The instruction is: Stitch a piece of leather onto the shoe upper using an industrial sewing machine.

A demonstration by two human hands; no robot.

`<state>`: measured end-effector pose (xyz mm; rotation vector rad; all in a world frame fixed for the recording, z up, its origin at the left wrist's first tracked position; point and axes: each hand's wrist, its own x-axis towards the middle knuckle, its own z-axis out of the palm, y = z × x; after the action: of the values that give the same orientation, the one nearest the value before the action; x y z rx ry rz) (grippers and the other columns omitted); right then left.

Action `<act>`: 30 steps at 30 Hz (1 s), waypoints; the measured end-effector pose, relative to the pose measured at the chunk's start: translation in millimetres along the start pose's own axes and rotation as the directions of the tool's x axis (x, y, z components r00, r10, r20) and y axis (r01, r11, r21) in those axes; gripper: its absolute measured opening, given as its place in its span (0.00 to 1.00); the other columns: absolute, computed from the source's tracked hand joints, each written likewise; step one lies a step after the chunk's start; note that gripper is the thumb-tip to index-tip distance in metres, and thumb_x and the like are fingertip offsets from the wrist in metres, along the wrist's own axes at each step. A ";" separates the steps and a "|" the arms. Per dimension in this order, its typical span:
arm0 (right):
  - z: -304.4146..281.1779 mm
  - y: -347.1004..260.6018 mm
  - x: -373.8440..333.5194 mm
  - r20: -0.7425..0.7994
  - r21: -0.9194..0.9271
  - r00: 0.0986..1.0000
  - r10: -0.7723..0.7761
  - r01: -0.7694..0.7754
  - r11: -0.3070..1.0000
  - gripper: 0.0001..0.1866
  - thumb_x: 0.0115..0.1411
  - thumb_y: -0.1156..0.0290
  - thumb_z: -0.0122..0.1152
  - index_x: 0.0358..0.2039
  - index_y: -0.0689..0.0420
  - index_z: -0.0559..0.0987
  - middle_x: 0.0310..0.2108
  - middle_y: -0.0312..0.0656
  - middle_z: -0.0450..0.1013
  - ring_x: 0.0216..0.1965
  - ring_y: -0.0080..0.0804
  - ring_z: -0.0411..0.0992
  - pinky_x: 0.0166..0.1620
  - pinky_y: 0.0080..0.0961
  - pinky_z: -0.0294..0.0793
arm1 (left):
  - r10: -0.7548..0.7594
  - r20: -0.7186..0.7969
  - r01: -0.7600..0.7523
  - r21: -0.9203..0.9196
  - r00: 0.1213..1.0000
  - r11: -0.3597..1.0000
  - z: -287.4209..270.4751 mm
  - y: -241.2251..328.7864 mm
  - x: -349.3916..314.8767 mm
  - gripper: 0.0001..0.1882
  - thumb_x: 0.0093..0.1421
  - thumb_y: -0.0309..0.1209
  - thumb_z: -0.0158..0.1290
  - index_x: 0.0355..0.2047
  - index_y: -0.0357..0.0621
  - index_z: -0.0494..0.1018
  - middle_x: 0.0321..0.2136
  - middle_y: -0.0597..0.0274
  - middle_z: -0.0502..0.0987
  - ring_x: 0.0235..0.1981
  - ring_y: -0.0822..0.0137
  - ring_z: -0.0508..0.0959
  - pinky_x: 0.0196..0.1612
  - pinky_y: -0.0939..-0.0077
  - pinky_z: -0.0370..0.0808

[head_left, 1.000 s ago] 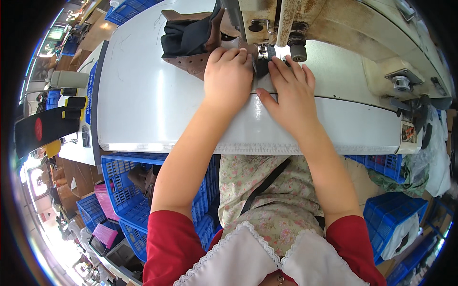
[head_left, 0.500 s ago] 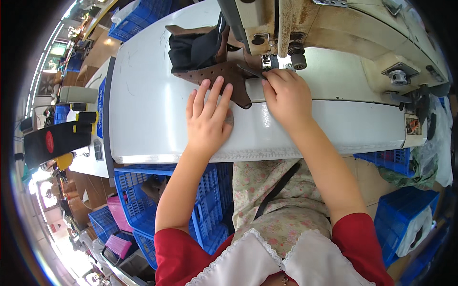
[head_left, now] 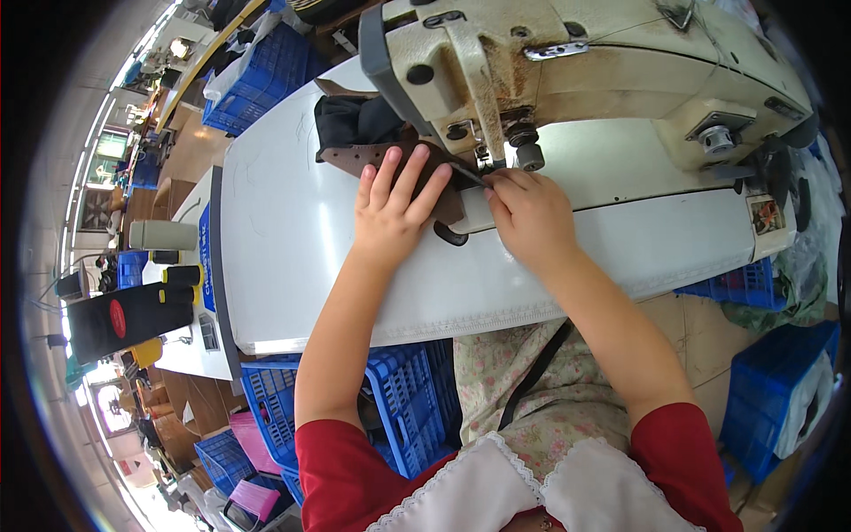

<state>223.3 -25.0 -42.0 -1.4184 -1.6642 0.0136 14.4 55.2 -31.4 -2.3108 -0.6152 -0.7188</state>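
A brown leather shoe upper [head_left: 355, 157] with a row of punched holes and black lining [head_left: 353, 122] lies on the white sewing machine bed. Its right part runs under the head of the sewing machine [head_left: 567, 80], close to the presser foot [head_left: 488, 160]. My left hand [head_left: 394, 204] rests flat on the leather, fingers spread. Just right of it, the thumb and fingers of my right hand [head_left: 534, 215] pinch the end of a thin dark strip [head_left: 468, 174] beside the presser foot. The needle point cannot be made out.
A dark oval slot [head_left: 450, 233] opens in the white tabletop [head_left: 292, 266]. Blue plastic crates [head_left: 408, 412] stand below the front edge, with another blue crate [head_left: 266, 71] at the far left. A neighbouring machine table [head_left: 199, 257] adjoins on the left.
The view has shifted, so more of the machine head shows. My left hand has slid farther onto the leather, and the upper has turned slightly. My right hand keeps its pinch near the presser foot.
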 end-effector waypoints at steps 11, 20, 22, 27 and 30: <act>-7.0 -2.8 -1.7 0.073 -0.053 0.997 -0.016 0.019 0.998 0.09 0.55 0.71 0.61 0.36 0.58 0.82 0.36 0.40 0.77 0.32 0.41 0.74 0.39 0.36 0.74 | 0.227 0.482 -0.233 -0.047 0.846 0.971 -73.7 -14.6 38.6 0.26 0.53 0.27 0.48 0.54 0.33 0.71 0.60 0.52 0.69 0.64 0.59 0.66 0.68 0.62 0.57; -2.2 -4.8 -3.9 0.069 -0.096 0.996 -0.054 0.061 0.994 0.11 0.49 0.71 0.63 0.35 0.57 0.83 0.38 0.37 0.77 0.34 0.39 0.74 0.40 0.35 0.75 | 0.407 0.541 -0.502 0.033 0.736 0.864 -74.9 6.6 30.5 0.16 0.53 0.31 0.50 0.36 0.30 0.77 0.47 0.39 0.78 0.55 0.48 0.75 0.62 0.59 0.66; -1.6 -6.6 -3.8 0.064 -0.091 0.997 -0.040 0.046 0.995 0.10 0.49 0.72 0.63 0.33 0.58 0.83 0.36 0.39 0.77 0.36 0.39 0.75 0.42 0.36 0.75 | 0.403 0.525 -0.478 0.009 0.750 0.878 -72.8 5.0 29.9 0.16 0.53 0.32 0.50 0.35 0.31 0.77 0.47 0.39 0.78 0.55 0.48 0.75 0.62 0.60 0.66; -1.9 -4.2 -3.1 0.051 -0.071 0.998 -0.028 0.031 0.997 0.09 0.48 0.73 0.62 0.31 0.60 0.83 0.34 0.41 0.77 0.39 0.39 0.75 0.44 0.37 0.75 | 0.378 0.486 -0.420 -0.024 0.788 0.907 -68.4 -0.9 28.9 0.15 0.53 0.31 0.50 0.38 0.34 0.77 0.49 0.43 0.78 0.57 0.53 0.74 0.62 0.62 0.66; -2.7 -5.6 -2.1 0.055 -0.062 0.998 -0.030 0.034 0.998 0.09 0.48 0.73 0.62 0.31 0.60 0.83 0.34 0.41 0.77 0.39 0.39 0.75 0.43 0.37 0.75 | 0.275 0.397 -0.265 -0.080 0.876 0.961 -76.9 -8.4 32.3 0.14 0.55 0.29 0.49 0.41 0.41 0.77 0.55 0.56 0.75 0.60 0.62 0.71 0.64 0.63 0.62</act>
<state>220.5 -29.9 -38.7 -1.4491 -1.7448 -0.0187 8.0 16.0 42.5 -2.5194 -0.4445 -0.1111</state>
